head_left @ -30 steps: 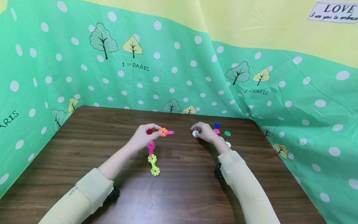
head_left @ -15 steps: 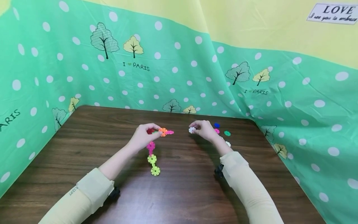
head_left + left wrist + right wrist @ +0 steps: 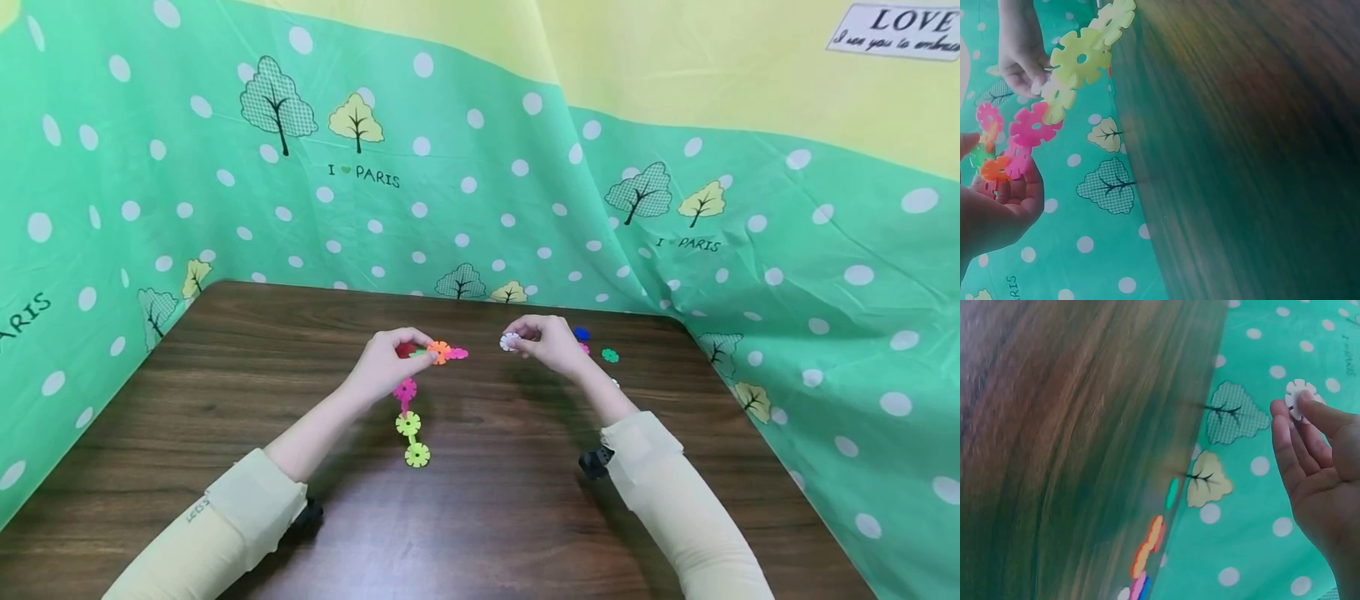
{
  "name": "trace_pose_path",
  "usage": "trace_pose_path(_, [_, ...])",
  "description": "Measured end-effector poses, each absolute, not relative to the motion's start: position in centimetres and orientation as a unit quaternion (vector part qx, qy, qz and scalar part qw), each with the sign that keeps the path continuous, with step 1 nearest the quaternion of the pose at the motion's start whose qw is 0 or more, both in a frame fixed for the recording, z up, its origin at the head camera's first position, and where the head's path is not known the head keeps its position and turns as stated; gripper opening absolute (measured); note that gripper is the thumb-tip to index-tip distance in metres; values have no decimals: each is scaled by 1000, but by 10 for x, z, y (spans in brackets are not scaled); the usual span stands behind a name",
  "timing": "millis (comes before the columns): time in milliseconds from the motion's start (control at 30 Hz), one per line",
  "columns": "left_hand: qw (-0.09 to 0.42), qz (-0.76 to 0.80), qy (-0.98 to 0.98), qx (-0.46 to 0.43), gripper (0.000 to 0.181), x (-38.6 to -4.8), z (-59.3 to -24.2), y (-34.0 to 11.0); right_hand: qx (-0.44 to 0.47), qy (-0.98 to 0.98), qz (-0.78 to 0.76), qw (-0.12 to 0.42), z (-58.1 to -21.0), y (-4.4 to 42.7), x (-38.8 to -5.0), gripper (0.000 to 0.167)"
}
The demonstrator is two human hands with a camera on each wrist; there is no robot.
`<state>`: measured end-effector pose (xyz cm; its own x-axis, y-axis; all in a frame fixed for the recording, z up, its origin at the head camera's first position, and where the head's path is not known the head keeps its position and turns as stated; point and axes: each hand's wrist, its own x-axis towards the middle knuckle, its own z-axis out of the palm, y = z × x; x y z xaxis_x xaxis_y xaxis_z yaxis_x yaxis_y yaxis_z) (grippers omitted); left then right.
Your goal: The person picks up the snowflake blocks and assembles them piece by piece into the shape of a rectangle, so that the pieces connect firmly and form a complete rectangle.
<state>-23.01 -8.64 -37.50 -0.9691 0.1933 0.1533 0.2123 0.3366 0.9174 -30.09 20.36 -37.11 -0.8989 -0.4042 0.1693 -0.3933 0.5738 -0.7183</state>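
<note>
My left hand (image 3: 381, 364) grips one end of a chain of slotted, flower-shaped plastic discs, linked edge to edge. An orange disc (image 3: 438, 352) and a pink disc (image 3: 458, 353) stick out past the fingertips. Below the hand trails the rest of the chain, magenta (image 3: 406, 388) then yellow-green (image 3: 408, 423). Between thumb and fingers, my right hand (image 3: 553, 343) pinches a white disc (image 3: 508, 342), apart from the chain. The right wrist view shows that white disc (image 3: 1294, 400) with the thumb across it. Fingers partly hide the chain's red and green discs.
Loose discs lie beyond the right wrist: blue (image 3: 582, 333), green (image 3: 610, 355) and a partly hidden pink one (image 3: 584, 349). Orange discs (image 3: 1146, 549) show at the table edge in the right wrist view. A patterned green curtain (image 3: 465, 200) borders the brown wooden table (image 3: 510, 517).
My right hand has moved left and slightly away from me with the white disc, nearer the chain's pink end. My left hand and the chain stay almost still.
</note>
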Motion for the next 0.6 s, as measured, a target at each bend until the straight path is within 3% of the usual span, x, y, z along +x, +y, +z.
trace_pose_path(600, [10,-552,-825,-118,18,-228,-373,-83,-248,853,-458,-5,-359,174,-262,20])
